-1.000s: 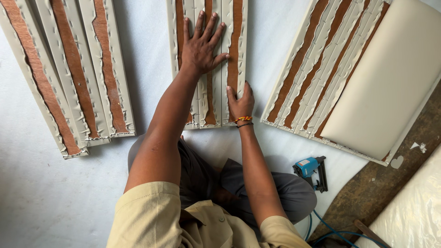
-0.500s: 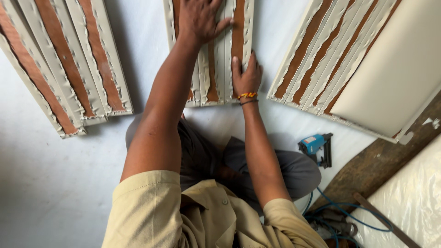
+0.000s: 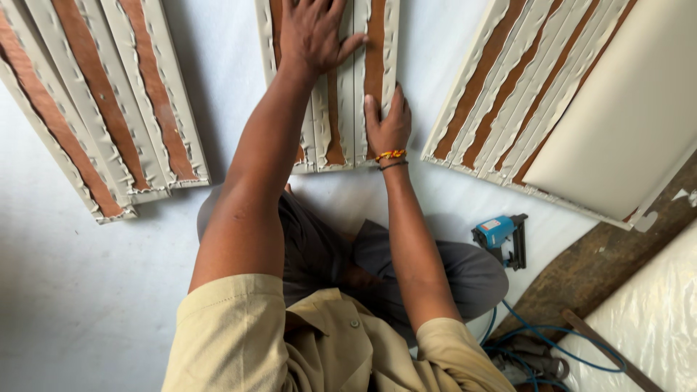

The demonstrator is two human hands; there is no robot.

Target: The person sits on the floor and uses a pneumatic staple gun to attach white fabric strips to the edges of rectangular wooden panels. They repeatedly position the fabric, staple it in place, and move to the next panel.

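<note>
both hands flat on the middle set of upholstered panels

my left hand (image 3: 311, 33) lay palm down, fingers spread, on the middle panel set (image 3: 341, 123), a group of narrow boards wrapped in cream fabric with bare brown wood showing down their backs. the hand gripped nothing; it pressed flat, thumb splayed toward the rightmost strip. my right hand (image 3: 387, 125) lay nearer to me, also flat and open, fingers together and pointing away, its palm close to the near end of the rightmost strip. it held nothing either. an orange thread band and a dark bangle (image 3: 390, 159) sat on that wrist.

the panel set lay on a white floor sheet (image 3: 80, 290), directly under both hands, its near end just ahead of my knees.

well off to the left of my left hand lay another group of like panels (image 3: 109, 109), slanted, backs up. to the right of my right hand lay a third group (image 3: 508, 94), also slanted, with one wide cream panel (image 3: 617, 123) face up over its far side.

behind and to the right of my right wrist, beside my knee, a blue pneumatic stapler (image 3: 499, 238) rested on the sheet, apart from both hands. a blue hose (image 3: 541, 343) ran on the floor near my right elbow, close to a dark wooden board (image 3: 602, 268).
</note>
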